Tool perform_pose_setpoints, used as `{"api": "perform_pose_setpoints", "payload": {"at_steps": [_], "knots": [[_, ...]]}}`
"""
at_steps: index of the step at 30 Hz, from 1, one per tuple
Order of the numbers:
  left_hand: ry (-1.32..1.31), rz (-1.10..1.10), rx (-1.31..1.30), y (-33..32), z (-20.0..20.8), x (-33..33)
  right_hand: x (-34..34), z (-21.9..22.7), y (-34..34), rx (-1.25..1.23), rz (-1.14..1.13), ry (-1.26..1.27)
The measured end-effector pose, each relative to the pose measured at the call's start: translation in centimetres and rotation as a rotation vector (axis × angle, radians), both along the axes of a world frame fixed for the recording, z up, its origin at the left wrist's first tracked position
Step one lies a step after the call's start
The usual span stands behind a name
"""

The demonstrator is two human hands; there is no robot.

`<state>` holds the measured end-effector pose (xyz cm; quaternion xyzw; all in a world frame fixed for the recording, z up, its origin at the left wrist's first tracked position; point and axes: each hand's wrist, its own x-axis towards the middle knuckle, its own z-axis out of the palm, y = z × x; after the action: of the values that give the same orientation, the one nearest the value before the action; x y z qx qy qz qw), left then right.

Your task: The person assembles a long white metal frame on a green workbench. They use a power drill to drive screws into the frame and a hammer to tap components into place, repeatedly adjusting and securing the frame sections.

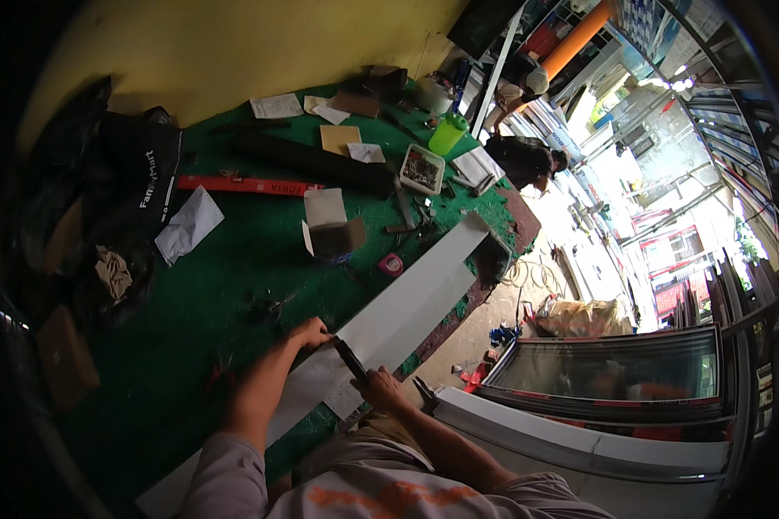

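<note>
The white profile (415,290) lies lengthwise on the green-covered desk (190,320), running diagonally from the lower left to the upper right, near the desk's right edge. The right hand (381,387) is wrapped around the black tool (350,356), which is tilted over the profile with its far end directed toward the left hand. The left hand (310,333) is positioned at the profile's left edge, just beside that end, with its fingers curled; whether they pinch the profile or the tool cannot be told. A pink tape measure (391,265) rests on the desk just beside the profile, to its left. Farther back are an opened small carton (327,212), a hammer (404,206), a white tray (411,184) containing small parts, and a light-green container (448,134). A red bar (242,183) lies near the dark bag (138,164) at left. At right, below desk level, is a framed glass panel (614,368).
</note>
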<state>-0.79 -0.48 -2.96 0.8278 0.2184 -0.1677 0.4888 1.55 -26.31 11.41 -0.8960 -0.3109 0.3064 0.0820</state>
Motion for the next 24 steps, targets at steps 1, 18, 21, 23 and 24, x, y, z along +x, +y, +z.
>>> {"api": "perform_pose_setpoints", "payload": {"at_steps": [1, 18, 21, 23, 24], "knots": [[-0.01, 0.004, 0.012, 0.0, 0.0, 0.0, 0.4, -0.4, 0.2, 0.022, -0.028, 0.05], [-0.074, 0.128, 0.107, -1.6, -0.2, -2.7, 1.8, 0.5, -6.0, 0.486, -0.162, -0.144], [-0.218, 0.21, 0.001, -1.8, -0.2, -3.7, 5.4, -0.7, -11.4, 0.406, -0.608, 0.06], [-0.271, 0.383, -0.082, -1.1, 0.5, -3.3, 7.0, -2.2, -16.1, 0.542, -0.68, -0.1], [-0.248, 0.481, -0.133, -0.7, 1.0, -2.9, 7.8, -3.2, -18.5, 0.45, -0.662, -0.21]]}}
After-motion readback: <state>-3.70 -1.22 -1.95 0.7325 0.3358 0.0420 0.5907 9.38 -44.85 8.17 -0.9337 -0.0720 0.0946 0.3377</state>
